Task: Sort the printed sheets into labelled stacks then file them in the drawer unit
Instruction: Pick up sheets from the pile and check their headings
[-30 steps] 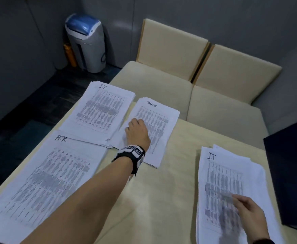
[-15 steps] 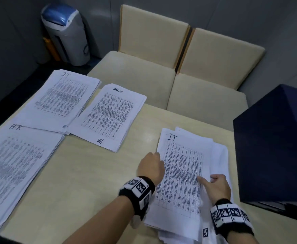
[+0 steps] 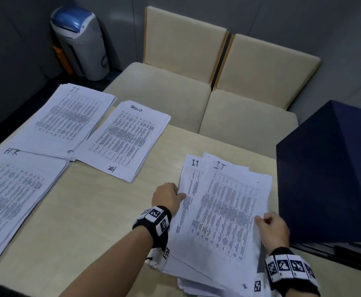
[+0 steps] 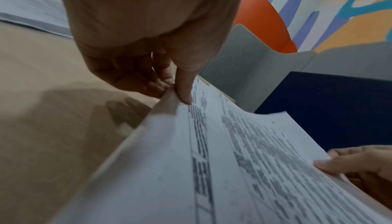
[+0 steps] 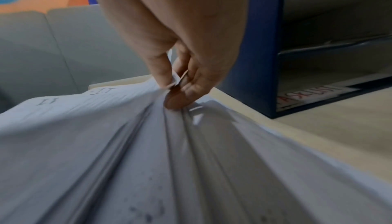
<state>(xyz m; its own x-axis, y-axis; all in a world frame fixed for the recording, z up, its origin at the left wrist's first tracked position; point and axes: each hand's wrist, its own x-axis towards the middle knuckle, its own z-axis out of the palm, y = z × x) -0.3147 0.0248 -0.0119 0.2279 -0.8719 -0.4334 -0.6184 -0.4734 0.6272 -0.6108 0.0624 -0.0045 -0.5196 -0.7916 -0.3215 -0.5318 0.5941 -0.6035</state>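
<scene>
An unsorted pile of printed sheets (image 3: 209, 260) lies near the table's front right. Its top sheet (image 3: 228, 209) is marked "IT", and a second "IT" sheet (image 3: 191, 181) shows beneath it. My left hand (image 3: 168, 197) pinches the left edge of the lower sheet (image 4: 191, 127) with thumb on top. My right hand (image 3: 271, 227) pinches the right edge of the top sheet (image 5: 95, 127). Sorted stacks lie on the left: "IT" (image 3: 68, 121), "TASKLIST" (image 3: 126, 140) and "HR" (image 3: 10, 194). The dark blue drawer unit (image 3: 333, 174) stands at the right.
Two beige chairs (image 3: 175, 82) stand beyond the table's far edge. A grey and blue bin (image 3: 81, 41) sits on the floor at the back left. Bare beige tabletop (image 3: 85, 211) lies between the sorted stacks and the pile. The drawer unit's open shelves (image 5: 331, 60) face the right hand.
My left hand left the "TASKLIST" stack and came right to the pile, taking hold of its left edge. The top "IT" sheet has slid right, baring a second "IT" sheet.
</scene>
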